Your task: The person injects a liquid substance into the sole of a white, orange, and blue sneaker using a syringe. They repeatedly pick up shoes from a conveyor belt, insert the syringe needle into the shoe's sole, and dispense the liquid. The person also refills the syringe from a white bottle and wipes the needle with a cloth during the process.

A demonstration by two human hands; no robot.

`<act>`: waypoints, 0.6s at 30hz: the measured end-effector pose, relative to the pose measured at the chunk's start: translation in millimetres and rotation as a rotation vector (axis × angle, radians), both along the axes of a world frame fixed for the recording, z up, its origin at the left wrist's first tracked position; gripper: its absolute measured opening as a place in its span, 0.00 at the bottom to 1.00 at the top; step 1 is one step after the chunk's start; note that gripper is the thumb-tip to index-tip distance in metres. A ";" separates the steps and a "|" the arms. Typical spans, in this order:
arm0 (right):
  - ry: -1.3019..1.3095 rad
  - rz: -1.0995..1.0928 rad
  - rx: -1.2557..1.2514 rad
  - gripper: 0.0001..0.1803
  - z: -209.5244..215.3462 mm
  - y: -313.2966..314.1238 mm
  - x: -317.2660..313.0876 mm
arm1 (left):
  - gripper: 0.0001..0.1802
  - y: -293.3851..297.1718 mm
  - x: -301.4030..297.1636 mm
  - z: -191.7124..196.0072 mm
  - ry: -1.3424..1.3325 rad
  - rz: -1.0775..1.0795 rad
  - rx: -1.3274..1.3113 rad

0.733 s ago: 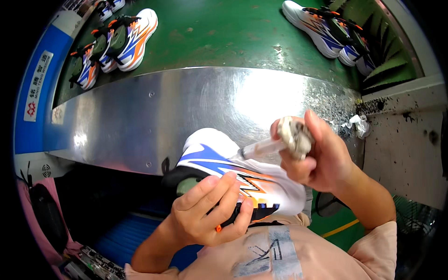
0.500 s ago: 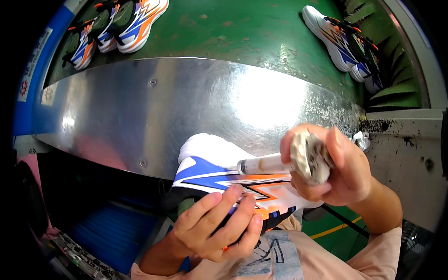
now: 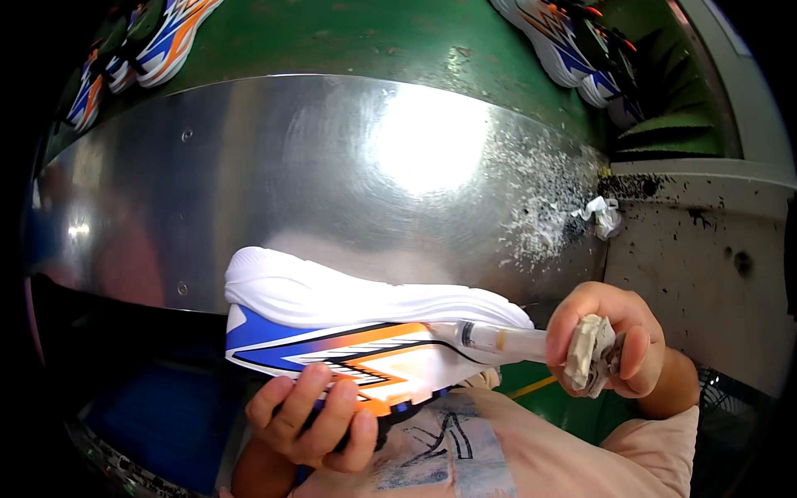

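Note:
A white, blue and orange sneaker (image 3: 349,292) lies on its side over my lap, its white sole edge turned up and away from me. My left hand (image 3: 311,423) is closed around its upper from below, fingertips pressed on the side panel. My right hand (image 3: 618,332) grips a clear syringe (image 3: 519,343), which points left. The syringe's tip is at the seam between sole and upper, towards the right end of the shoe; I cannot tell whether it touches. A greyish-white crumpled wad (image 3: 591,355) sits at the syringe's back end, inside my right fingers.
Beyond the sneaker is a shiny metal sheet (image 3: 290,183), with white crumbs on its right part. A crumpled white scrap (image 3: 604,216) lies at its right edge. Matching sneakers stand on the green surface (image 3: 332,50), some far left (image 3: 170,46), others far right (image 3: 564,50).
The sneaker has tilted, so more of its white sole edge shows. The syringe tip has moved along the seam from the middle towards the right end. The whole view has shifted.

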State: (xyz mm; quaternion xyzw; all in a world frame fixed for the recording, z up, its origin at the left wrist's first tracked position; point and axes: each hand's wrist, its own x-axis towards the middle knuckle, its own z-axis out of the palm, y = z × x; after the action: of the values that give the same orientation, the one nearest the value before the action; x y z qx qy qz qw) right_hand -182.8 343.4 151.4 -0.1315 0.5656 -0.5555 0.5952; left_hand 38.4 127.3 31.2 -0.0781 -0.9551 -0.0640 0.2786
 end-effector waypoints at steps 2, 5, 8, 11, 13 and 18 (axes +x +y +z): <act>0.030 -0.030 -0.011 0.40 2.3 14.5 5.6 | 0.28 2.2 6.0 2.1 -0.039 0.034 0.003; 0.062 -0.119 -0.042 0.42 -0.7 43.8 16.0 | 0.29 1.2 6.0 2.8 -0.050 0.035 -0.039; 0.040 -0.257 -0.118 0.43 -13.5 70.0 31.1 | 0.19 2.5 0.7 6.0 -0.021 0.059 -0.012; -0.015 -0.390 -0.190 0.43 -33.5 87.0 45.5 | 0.14 3.2 -5.2 12.3 -0.030 0.066 -0.019; -0.041 -0.460 -0.235 0.43 -46.8 97.3 53.2 | 0.16 0.9 -12.5 12.3 -0.014 0.058 -0.045; -0.100 -0.613 -0.380 0.42 -66.9 103.3 63.3 | 0.28 1.6 -30.5 28.1 -0.026 -0.001 -0.071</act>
State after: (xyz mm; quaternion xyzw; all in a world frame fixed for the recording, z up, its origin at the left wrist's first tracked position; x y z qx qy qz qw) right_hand -119.5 446.6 84.5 -0.0368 0.4357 -0.8090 0.3928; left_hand 7.9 128.9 59.3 -0.0877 -0.9602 -0.0312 0.2633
